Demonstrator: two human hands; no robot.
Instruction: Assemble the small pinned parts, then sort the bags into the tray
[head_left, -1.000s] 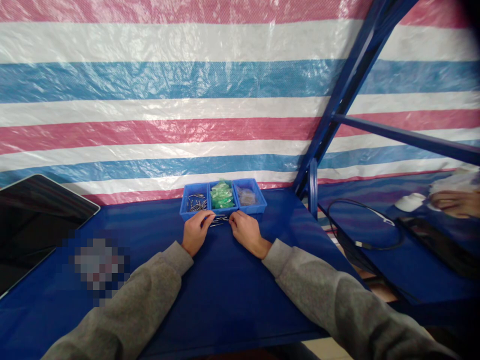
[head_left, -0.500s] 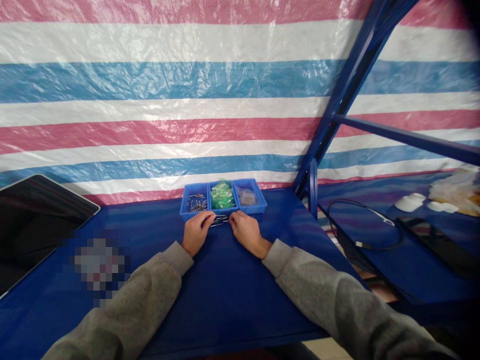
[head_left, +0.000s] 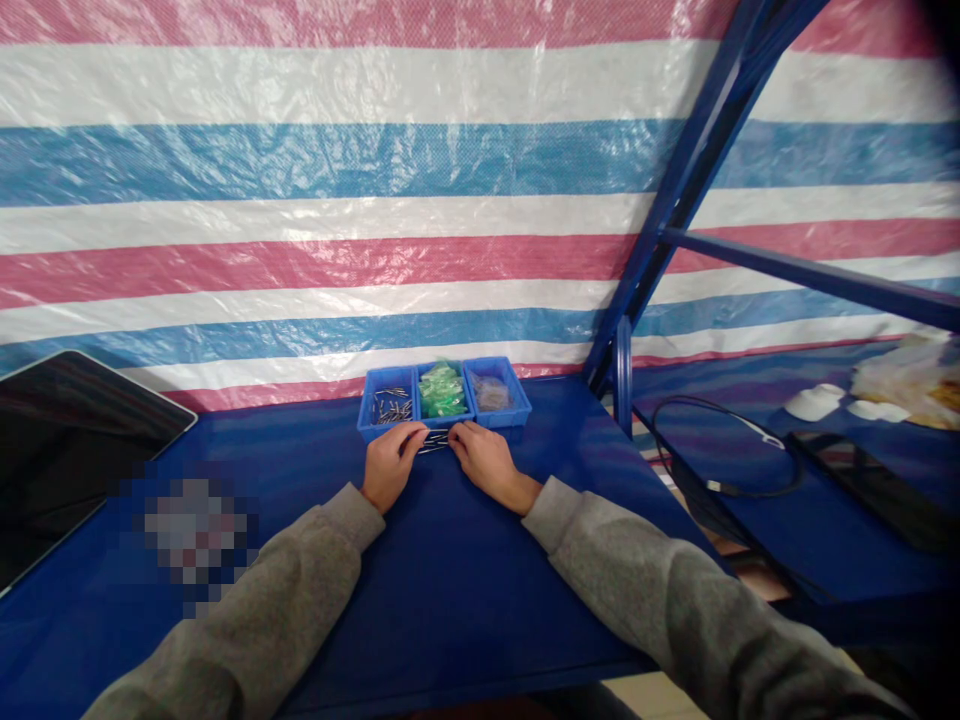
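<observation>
My left hand (head_left: 389, 463) is closed in a pinch just in front of the blue bins. Its fingertips are too small and far off to show what they hold. My right hand (head_left: 488, 459) is pinched too, close beside the left, and what is in its fingers cannot be made out. Between the two hands, several thin dark metal rods (head_left: 436, 441) lie on the blue table. Right behind them stand three joined blue bins: the left bin (head_left: 365, 412) has short metal rods, the middle one green plastic packets (head_left: 442, 389), the right one clear packets (head_left: 491, 393).
A dark flat screen (head_left: 82, 430) lies at the left, near a pixelated patch. On the right, beyond a blue metal post (head_left: 686, 170), are a black cable (head_left: 720, 490), a dark phone-like slab (head_left: 862, 480) and white items (head_left: 814, 402). Striped sheeting (head_left: 337, 160) hangs behind.
My right hand has moved slightly left, its fingertips now nearer to my left hand and over the rods. My left hand stays almost where it was, still pinched.
</observation>
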